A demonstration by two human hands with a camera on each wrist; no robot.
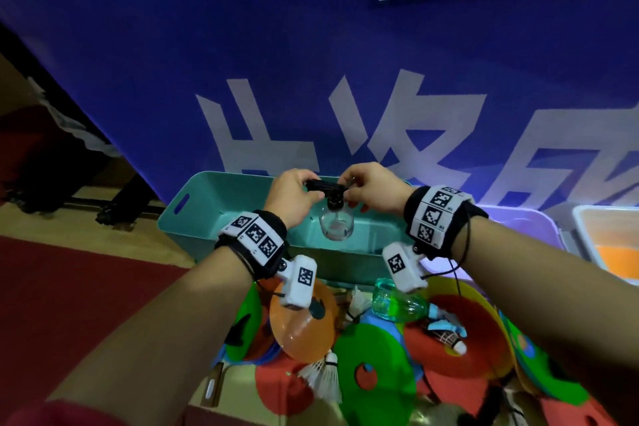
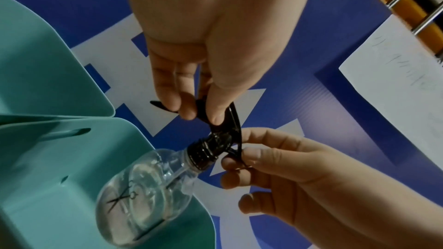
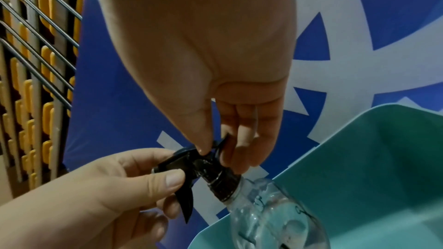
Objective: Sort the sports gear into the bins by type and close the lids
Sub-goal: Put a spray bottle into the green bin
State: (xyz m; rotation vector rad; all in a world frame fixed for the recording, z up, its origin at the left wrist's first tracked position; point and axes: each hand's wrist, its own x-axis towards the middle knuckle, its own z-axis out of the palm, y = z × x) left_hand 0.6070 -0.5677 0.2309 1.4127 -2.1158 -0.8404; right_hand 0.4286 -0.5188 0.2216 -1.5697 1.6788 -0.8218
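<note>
Left hand: the left hand pinches the front end of the black spray head with thumb and fingers
Right hand: the right hand pinches the back of the same spray head, fingers curled round it
Spray bottle: the clear spray bottle hangs down from the spray head, held up over the open teal bin; its round bottom is inside the top of the bin, not touching the floor of it
Teal bin: it sits in front of the blue banner with big white signs on it, and has a slot handle in its left wall
Other bins: a purple bin is just to the right of the teal one, and a white bin with orange inside is farther right
Pile near the person: an orange disc, green and red flat discs, a green clear bottle lying on its side, and white shuttlecocks all lie mixed together below the arms
Wrists: both wear black bands with black-and-white square tags
</note>
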